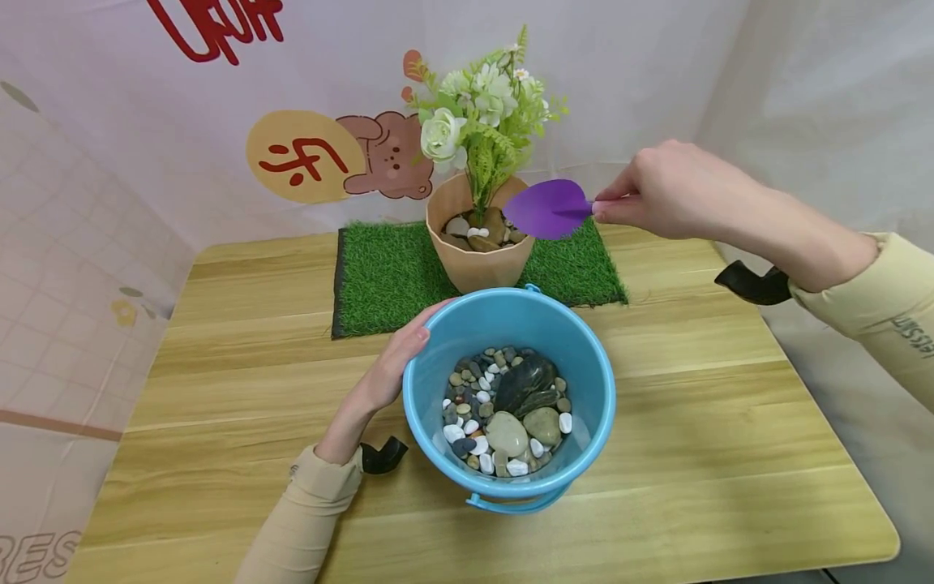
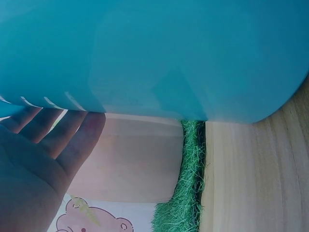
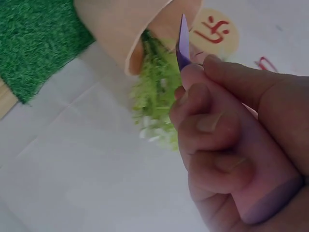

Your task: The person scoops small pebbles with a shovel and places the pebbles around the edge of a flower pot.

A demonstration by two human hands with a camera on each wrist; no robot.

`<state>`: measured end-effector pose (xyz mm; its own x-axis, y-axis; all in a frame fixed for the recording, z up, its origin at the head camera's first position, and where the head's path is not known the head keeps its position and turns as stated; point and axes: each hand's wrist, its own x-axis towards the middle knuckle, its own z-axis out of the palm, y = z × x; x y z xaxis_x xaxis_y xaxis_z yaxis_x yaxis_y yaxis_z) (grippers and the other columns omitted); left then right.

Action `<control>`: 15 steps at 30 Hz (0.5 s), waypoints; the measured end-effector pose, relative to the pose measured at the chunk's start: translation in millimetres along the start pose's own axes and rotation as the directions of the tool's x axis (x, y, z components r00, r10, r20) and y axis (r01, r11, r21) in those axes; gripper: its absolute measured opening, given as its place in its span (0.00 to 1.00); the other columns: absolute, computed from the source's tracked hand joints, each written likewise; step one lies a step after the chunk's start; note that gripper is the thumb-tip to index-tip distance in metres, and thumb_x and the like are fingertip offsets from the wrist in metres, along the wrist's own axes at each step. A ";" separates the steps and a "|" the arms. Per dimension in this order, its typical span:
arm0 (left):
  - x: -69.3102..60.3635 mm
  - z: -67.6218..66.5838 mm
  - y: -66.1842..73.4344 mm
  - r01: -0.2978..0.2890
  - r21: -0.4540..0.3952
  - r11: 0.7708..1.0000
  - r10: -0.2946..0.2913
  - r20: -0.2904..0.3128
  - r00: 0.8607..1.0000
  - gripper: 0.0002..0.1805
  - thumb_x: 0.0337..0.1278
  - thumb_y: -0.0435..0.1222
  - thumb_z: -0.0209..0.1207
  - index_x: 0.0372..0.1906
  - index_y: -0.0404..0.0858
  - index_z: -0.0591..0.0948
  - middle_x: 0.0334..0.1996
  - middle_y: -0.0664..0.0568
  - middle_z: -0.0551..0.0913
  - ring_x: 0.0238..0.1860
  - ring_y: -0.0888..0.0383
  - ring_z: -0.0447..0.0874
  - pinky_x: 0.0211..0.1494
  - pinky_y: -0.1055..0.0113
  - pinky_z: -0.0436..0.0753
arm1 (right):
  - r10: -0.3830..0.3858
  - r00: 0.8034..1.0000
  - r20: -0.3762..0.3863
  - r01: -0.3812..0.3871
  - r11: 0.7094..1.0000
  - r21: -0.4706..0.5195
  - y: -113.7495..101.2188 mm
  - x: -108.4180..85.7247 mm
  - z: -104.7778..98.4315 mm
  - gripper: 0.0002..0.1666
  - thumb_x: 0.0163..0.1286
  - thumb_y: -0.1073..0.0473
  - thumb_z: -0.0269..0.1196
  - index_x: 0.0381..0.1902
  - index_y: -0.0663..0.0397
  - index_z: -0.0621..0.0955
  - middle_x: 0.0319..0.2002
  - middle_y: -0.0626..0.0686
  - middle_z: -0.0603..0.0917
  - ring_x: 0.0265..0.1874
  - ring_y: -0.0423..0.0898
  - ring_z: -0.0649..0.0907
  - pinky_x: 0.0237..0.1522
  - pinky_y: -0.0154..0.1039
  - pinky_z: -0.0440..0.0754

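Observation:
My right hand grips the pink handle of a small trowel, fingers curled round it. Its purple blade is level with the planter's right rim, with no stones on it visible. The peach planter holds stones and an artificial bouquet of white flowers. At the blue bucket, my left hand rests against the outer left side. The left wrist view shows its fingers lying nearly straight along the bucket wall. Dark, grey and white pebbles cover the bucket's bottom.
Under the planter lies a green artificial grass mat on the wooden table. The bucket's handle hangs down at its near side. Behind the table hangs a pale printed cloth with a cartoon bear.

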<state>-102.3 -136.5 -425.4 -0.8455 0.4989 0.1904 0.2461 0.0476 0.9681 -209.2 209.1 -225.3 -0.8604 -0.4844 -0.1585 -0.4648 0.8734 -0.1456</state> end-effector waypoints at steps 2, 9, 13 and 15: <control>-0.3 0.2 0.6 -0.003 0.000 1.000 0.003 -0.002 1.000 0.35 0.79 0.43 0.31 0.82 0.30 0.58 0.76 0.28 0.68 0.71 0.26 0.74 0.68 0.38 0.83 | -0.006 1.000 -0.006 0.006 1.000 0.003 -4.0 -7.4 0.4 0.22 0.78 0.46 0.63 0.60 0.50 0.87 0.40 0.55 0.95 0.25 0.44 0.80 0.26 0.39 0.74; -1.0 0.5 3.5 0.009 -0.011 1.000 -0.009 0.001 1.000 0.35 0.78 0.44 0.32 0.82 0.30 0.58 0.76 0.29 0.68 0.73 0.28 0.73 0.69 0.36 0.82 | -0.054 0.998 -0.037 0.054 0.998 0.007 -19.3 -29.6 5.9 0.18 0.75 0.48 0.67 0.55 0.49 0.91 0.27 0.47 0.91 0.22 0.42 0.78 0.24 0.36 0.72; -0.8 0.8 3.7 0.009 -0.011 1.000 -0.009 0.001 1.000 0.35 0.78 0.44 0.32 0.82 0.31 0.58 0.77 0.29 0.67 0.73 0.28 0.73 0.70 0.36 0.82 | -0.119 0.992 -0.039 0.120 0.993 0.004 -30.9 -39.5 13.6 0.15 0.73 0.50 0.69 0.51 0.48 0.92 0.28 0.44 0.92 0.24 0.38 0.83 0.25 0.38 0.82; -0.4 0.8 3.2 0.007 -0.007 1.000 -0.007 0.000 1.000 0.35 0.78 0.43 0.32 0.82 0.31 0.58 0.76 0.29 0.68 0.73 0.28 0.73 0.70 0.37 0.82 | -0.165 0.986 -0.038 0.165 0.986 0.004 -37.2 -43.5 17.7 0.13 0.72 0.50 0.70 0.49 0.45 0.93 0.30 0.43 0.93 0.24 0.36 0.85 0.29 0.40 0.86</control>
<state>-100.8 -135.9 -422.5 -0.8472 0.4987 0.1832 0.2367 0.0456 0.9705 -150.9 196.8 -230.2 -0.7791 -0.6197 -0.0951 -0.6000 0.7810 -0.1734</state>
